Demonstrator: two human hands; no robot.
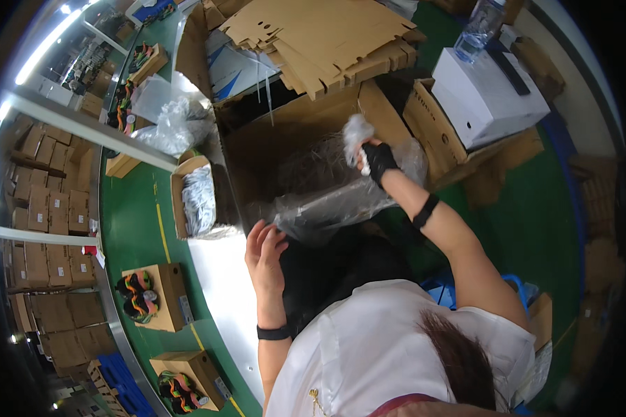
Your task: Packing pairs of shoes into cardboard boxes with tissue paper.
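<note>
With the left hand (264, 258), half-curled and apparently empty, steady the adjacent clear plastic liner (334, 207); with the gloved right hand (378, 161), closed round the crumpled whitish wad (357, 129) over the open carton (275, 135), move gently, avoiding snags.

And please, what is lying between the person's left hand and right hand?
In the head view, clear plastic sheeting lies between the left hand and the right hand, along the near side of the open carton.

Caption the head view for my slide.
Right hand holding crumpled whitish material over an open cardboard box, left hand open near clear plastic.
</note>
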